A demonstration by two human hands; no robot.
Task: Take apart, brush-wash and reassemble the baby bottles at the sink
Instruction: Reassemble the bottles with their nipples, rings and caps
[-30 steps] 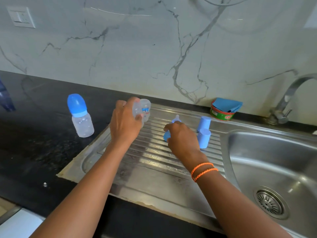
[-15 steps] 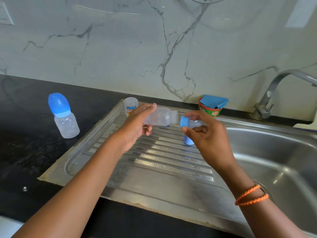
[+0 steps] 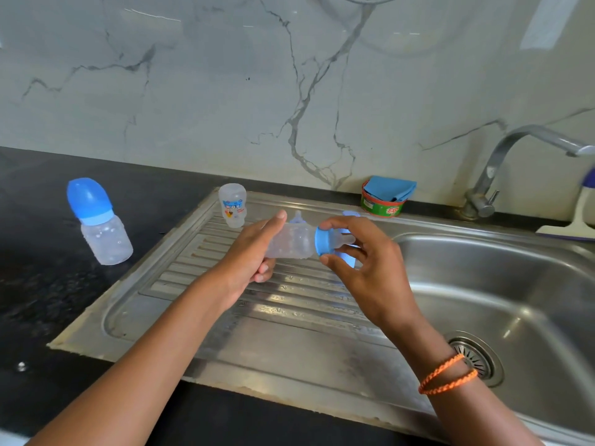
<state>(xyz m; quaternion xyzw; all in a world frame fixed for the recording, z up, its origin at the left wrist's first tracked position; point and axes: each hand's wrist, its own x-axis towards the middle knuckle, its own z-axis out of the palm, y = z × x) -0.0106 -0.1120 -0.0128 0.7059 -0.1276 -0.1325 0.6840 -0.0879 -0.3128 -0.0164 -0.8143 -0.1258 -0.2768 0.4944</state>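
While your left hand grips the clear bottle body sideways above the drainboard, steadying it, your right hand pinches the blue nipple collar at its mouth, apparently to screw it on. One capped bottle: countertop.

A clear plastic baby bottle lies sideways in mid-air above the drainboard, its blue screw collar and teat at the mouth. A capped clear bottle with a blue dome lid stands upright on the black counter. An uncapped printed clear bottle stands inverted at the drainboard's back edge.
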